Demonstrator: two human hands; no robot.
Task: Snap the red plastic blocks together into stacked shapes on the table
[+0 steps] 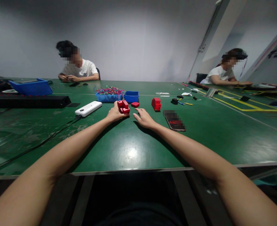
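My left hand (pixel 115 113) is closed around a red plastic housing (pixel 123 107) with a cut-out in its near side, keeping it just at the table surface. My right hand (pixel 143 118) holds nothing; its thumb and fingers are apart, pointing toward the housing. Just beyond the fingertips lies a flat red cover-like piece (pixel 135 104). A second red plastic block (pixel 156 104) stands on the table, off to the right of my right hand.
Behind my hands are a blue bin of coloured wires (pixel 109 97) and a smaller blue bin (pixel 131 96). A white power bank (pixel 88 109) with cables lies left, a phone (pixel 174 120) right. Yellow-handled pliers (pixel 187 104) lie farther right. Two people sit across the green table (pixel 133 147).
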